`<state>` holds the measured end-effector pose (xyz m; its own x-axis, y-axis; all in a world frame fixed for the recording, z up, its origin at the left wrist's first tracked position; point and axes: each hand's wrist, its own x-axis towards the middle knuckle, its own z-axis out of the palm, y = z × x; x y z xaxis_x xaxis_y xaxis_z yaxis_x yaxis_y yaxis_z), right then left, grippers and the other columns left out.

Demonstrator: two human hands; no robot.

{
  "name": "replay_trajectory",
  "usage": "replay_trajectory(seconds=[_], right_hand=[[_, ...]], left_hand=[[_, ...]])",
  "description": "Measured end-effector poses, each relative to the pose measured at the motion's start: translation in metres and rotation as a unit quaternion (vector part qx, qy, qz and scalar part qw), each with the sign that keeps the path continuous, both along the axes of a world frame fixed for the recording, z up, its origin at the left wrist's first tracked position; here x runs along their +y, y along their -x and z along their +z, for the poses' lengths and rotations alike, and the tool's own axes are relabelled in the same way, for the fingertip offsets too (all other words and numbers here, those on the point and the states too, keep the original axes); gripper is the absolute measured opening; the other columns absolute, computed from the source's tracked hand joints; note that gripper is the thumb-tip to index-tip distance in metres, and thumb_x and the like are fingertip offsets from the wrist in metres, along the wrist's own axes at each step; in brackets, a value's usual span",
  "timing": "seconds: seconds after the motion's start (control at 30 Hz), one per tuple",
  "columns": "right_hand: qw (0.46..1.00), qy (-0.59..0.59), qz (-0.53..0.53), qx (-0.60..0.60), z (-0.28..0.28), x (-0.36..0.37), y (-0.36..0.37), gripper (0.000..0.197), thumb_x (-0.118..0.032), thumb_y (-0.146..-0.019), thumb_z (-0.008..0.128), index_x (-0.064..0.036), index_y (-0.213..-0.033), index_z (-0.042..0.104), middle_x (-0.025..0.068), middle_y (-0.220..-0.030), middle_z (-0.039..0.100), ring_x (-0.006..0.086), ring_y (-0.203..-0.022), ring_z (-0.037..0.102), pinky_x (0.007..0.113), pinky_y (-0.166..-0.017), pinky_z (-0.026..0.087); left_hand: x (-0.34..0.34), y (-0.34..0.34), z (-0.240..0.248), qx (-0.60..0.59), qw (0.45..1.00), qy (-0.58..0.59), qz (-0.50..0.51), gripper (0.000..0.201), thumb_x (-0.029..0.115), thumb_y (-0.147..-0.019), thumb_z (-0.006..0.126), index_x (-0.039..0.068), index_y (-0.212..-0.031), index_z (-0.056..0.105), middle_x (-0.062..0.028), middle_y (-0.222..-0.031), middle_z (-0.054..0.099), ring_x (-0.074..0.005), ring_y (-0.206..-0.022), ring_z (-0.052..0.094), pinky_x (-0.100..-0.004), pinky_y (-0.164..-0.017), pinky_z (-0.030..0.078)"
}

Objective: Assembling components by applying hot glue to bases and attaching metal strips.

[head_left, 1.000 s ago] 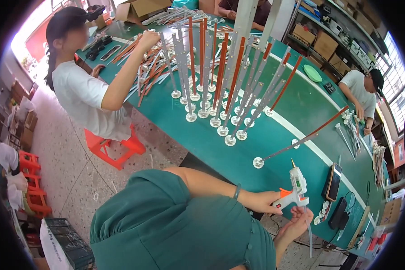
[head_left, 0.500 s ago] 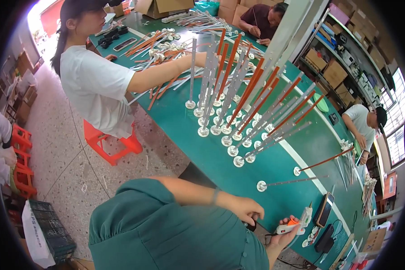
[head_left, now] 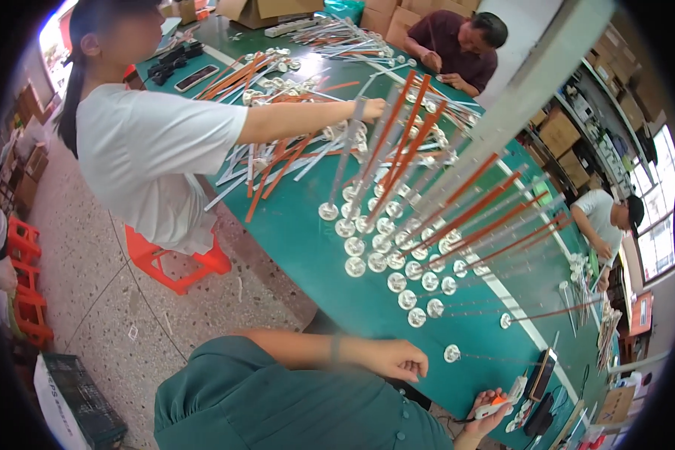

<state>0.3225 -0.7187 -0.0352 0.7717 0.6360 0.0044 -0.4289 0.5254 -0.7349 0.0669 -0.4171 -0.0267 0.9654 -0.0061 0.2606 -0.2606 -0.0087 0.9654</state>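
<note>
My left hand [head_left: 399, 361] is at the near table edge, its fingers curled in; whatever they may hold is hidden. In my right hand [head_left: 489, 409] is a white hot glue gun [head_left: 514, 390] with an orange trigger, its nozzle pointing up and away. Closest to both hands is a white round base [head_left: 451, 353] with a thin clear rod lying off to the right. Another white base [head_left: 505, 321] carries a brown-orange rod. Farther off, several white round bases [head_left: 355, 266] stand in a cluster, bearing tall clear and orange strips [head_left: 406, 142].
A dark phone [head_left: 542, 375] and a black adapter [head_left: 538, 417] lie beside the glue gun on the green table [head_left: 292, 225]. A co-worker's hand [head_left: 369, 110] reaches behind the cluster, near loose strips [head_left: 277, 161]. A red stool [head_left: 176, 262] stands left. Two more people work across the table.
My view has shifted, so the cluster appears lower and larger. My left hand has drawn slightly back with its fingers more curled. My right hand still holds the glue gun.
</note>
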Motion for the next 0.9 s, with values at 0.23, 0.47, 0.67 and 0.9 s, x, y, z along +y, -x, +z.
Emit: replay_trajectory(seconds=[0.23, 0.47, 0.67, 0.9], right_hand=[[0.979, 0.173, -0.079, -0.078, 0.005, -0.01, -0.001, 0.054, -0.052, -0.09, 0.053, -0.0037, -0.114, 0.054, 0.0109, -0.114, 0.062, 0.0283, -0.102, 0.057, 0.049, -0.094, 0.043], [0.997, 0.08, -0.001, -0.001, -0.014, -0.029, -0.028, 0.07, -0.045, -0.087, 0.063, -0.0178, -0.143, 0.033, 0.0114, -0.115, 0.062, 0.0285, -0.103, 0.058, 0.047, -0.088, 0.047], [0.997, 0.045, -0.035, -0.044, -0.019, -0.025, -0.016, 0.035, -0.035, -0.1, 0.045, -0.0056, -0.119, 0.05, 0.0134, -0.127, 0.054, 0.0231, -0.102, 0.059, 0.039, -0.09, 0.051], [0.998, 0.042, -0.036, -0.024, -0.015, -0.016, -0.009, 0.035, -0.034, -0.1, 0.045, -0.0049, -0.119, 0.05, 0.015, -0.125, 0.054, 0.0238, -0.102, 0.059, 0.04, -0.09, 0.051]], left_hand=[[0.089, 0.104, 0.034, -0.035, 0.993, -0.108, 0.023, 0.014, 0.015, -0.089, 0.061, 0.003, -0.095, 0.063, -0.0123, -0.085, 0.063, -0.0261, -0.076, 0.06, -0.035, -0.068, 0.049], [0.219, 0.181, 0.043, 0.067, 0.613, -0.445, 0.649, 0.028, 0.012, -0.079, 0.067, 0.006, -0.106, 0.062, -0.0156, -0.105, 0.06, -0.032, -0.103, 0.056, -0.0411, -0.087, 0.044], [0.225, 0.159, 0.007, 0.192, 0.614, -0.489, 0.589, 0.041, 0.015, -0.081, 0.066, 0.007, -0.121, 0.058, -0.0153, -0.126, 0.054, -0.0332, -0.12, 0.048, -0.0438, -0.1, 0.037], [0.228, 0.156, -0.005, 0.134, 0.595, -0.486, 0.626, 0.035, 0.015, -0.08, 0.067, 0.005, -0.113, 0.062, -0.0158, -0.119, 0.057, -0.0341, -0.113, 0.052, -0.0432, -0.098, 0.038]])
